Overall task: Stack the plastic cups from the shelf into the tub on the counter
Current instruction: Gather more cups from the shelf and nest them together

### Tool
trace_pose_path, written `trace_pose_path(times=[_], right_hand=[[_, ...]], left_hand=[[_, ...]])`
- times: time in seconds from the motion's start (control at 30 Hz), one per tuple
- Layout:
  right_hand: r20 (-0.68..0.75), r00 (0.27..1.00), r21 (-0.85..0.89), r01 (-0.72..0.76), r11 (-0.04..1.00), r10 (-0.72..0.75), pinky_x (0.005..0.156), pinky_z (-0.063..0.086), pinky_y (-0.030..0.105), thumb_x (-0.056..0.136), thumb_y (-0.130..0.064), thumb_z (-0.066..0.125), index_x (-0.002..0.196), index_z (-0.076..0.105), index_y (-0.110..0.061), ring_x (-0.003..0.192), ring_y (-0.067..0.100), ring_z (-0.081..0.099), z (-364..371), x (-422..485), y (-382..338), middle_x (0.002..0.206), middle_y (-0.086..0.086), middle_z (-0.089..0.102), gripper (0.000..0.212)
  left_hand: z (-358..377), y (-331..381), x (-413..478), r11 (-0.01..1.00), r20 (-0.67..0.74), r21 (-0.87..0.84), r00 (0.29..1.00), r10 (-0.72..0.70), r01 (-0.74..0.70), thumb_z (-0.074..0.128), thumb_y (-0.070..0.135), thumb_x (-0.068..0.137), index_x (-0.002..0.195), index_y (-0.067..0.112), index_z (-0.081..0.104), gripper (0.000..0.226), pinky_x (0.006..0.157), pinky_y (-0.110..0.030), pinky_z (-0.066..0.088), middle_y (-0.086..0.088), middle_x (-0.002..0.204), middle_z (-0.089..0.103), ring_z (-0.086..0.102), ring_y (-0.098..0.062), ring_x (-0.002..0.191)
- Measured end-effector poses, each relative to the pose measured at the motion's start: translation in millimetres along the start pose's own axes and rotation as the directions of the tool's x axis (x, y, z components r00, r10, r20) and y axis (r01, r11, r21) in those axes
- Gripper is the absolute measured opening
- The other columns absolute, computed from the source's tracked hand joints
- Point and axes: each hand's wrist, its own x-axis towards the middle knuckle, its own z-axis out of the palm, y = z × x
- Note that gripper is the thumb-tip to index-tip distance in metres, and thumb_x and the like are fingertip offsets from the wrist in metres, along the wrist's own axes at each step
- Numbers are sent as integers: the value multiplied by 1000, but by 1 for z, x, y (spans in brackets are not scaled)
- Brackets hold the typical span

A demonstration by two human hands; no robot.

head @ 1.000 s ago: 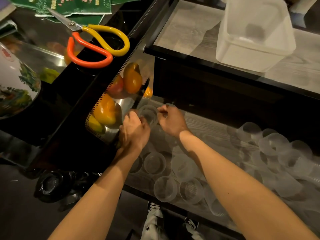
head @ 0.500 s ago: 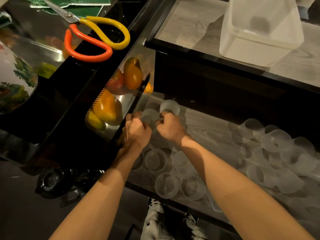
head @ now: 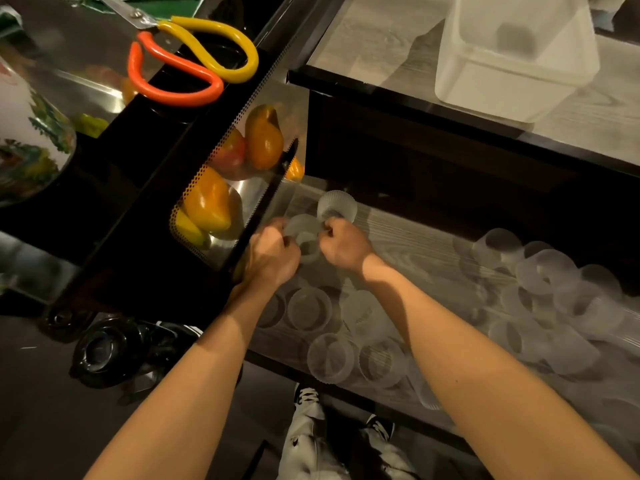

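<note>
Since a second ago our hands have drawn together. Our left hand (head: pixel 273 254) grips a frosted cup (head: pixel 304 233); our right hand (head: pixel 346 247) pinches a second cup (head: pixel 336 205) at the first's 1 o'clock. Loose cups (head: pixel 547 271) crowd the shelf (head: pixel 415 244) toward 4 o'clock. At 1 o'clock, the tub (head: pixel 502 84) stands on the counter (head: pixel 374 46).

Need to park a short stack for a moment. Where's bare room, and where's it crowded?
Bare: the shelf strip between the right hand and the heap of tipped cups at right; the counter left of the tub. Crowded: upright cups along the front edge under both forearms.
</note>
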Motion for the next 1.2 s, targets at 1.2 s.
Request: trace_pose_path(times=[1.2], right_hand=[[163,986,-251,4,968,38,69,48,32,98,-17,51,101,66,-20,90,19,64,-8,-44,34,99,3,67,15]], left_hand=[[18,-48,-83,871,49,483,991,-128,88,77,37,86,147,20,38,74,117,-53,32,-11,151,38,32,-37,142]])
